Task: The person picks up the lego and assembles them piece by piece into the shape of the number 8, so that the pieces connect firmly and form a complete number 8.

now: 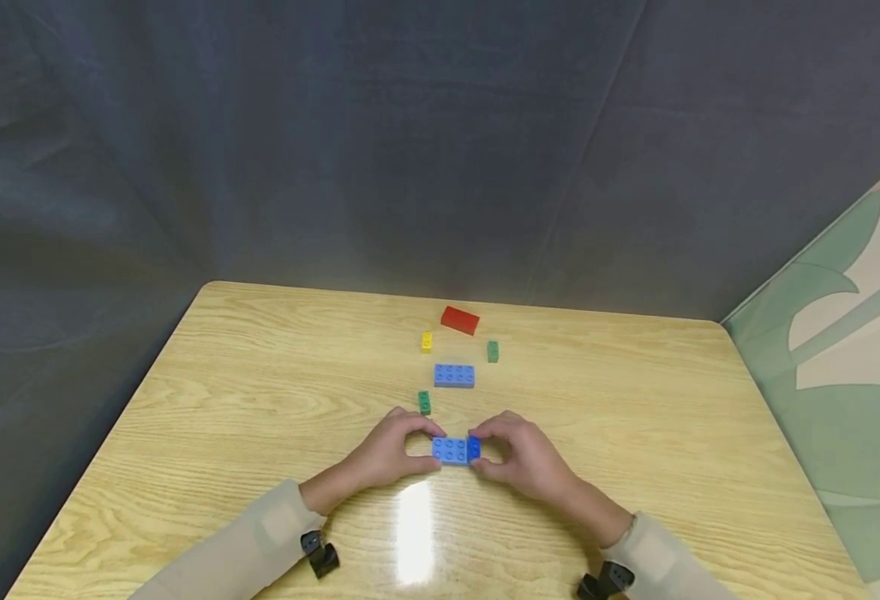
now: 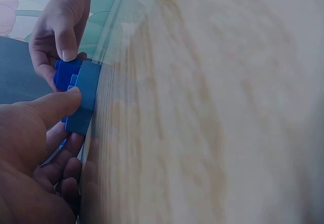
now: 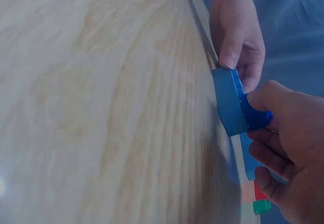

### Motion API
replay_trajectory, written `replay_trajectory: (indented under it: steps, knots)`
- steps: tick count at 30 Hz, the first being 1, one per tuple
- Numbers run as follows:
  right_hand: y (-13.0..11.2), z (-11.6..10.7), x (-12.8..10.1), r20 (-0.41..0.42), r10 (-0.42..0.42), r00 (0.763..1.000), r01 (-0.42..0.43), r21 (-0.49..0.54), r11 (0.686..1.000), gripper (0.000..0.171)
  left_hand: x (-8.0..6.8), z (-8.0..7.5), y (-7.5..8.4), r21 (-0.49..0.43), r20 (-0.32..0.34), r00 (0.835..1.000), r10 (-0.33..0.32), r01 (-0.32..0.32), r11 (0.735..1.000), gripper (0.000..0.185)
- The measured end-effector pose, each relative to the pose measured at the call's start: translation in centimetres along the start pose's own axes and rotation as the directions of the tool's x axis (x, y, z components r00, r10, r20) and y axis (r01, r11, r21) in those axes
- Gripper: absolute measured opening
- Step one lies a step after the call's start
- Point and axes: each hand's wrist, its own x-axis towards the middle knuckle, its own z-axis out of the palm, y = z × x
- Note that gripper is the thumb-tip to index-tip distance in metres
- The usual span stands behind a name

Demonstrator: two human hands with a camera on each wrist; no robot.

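Observation:
A light blue toy building brick [image 1: 449, 451] with studs on top lies on the table near its front. My left hand [image 1: 387, 450] grips its left end between thumb and fingers. On the brick's right end sits a smaller dark blue brick [image 1: 473, 448], pinched by my right hand [image 1: 522, 458]. In the left wrist view the dark blue brick [image 2: 66, 75] is at the studs of the light blue brick [image 2: 86, 97]. The right wrist view has my right thumb and fingers around the dark blue brick [image 3: 255, 114], against the studded side of the light blue brick [image 3: 229, 102].
Beyond my hands on the wooden table [image 1: 260, 375] lie a green brick [image 1: 424, 403], another blue brick [image 1: 454, 376], a yellow brick [image 1: 427, 342], a second green brick [image 1: 492, 352] and a red brick [image 1: 460, 320]. A dark curtain [image 1: 410, 150] hangs behind the table.

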Motion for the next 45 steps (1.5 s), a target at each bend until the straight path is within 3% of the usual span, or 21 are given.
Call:
replay_trajectory:
  steps: [7,19,28,32,37,45]
  knots:
    - [0.1,0.6,0.2,-0.009,0.000,1.000,0.000,0.019,1.000,0.033,0.1,-0.1,-0.1,-0.002,-0.007,1.000,0.000,0.000,1.000,0.034]
    - [0.6,1.8,-0.5,0.040,0.140,0.989,-0.146,0.204,0.968,0.032,-0.4,0.6,-0.4,-0.012,-0.011,1.000,0.002,-0.002,1.000,0.032]
    - [1.0,1.9,-0.7,0.028,0.163,0.986,-0.165,0.197,0.966,0.032,-0.2,0.4,-0.2,0.000,0.002,1.000,0.001,-0.001,1.000,0.034]
    - [1.1,2.0,-0.7,0.020,0.169,0.985,-0.170,0.196,0.966,0.032,0.0,0.0,-0.2,-0.006,0.043,0.999,0.010,-0.010,1.000,0.032]
    - [1.2,2.1,-0.8,-0.002,0.174,0.985,-0.171,0.189,0.967,0.033,0.4,-0.9,0.0,-0.079,0.092,0.995,0.036,-0.028,0.996,0.030]
    - [1.2,2.0,-0.6,-0.003,0.166,0.986,-0.162,0.200,0.966,0.033,0.7,-2.3,0.8,-0.193,0.096,0.995,0.028,-0.008,0.981,0.031]
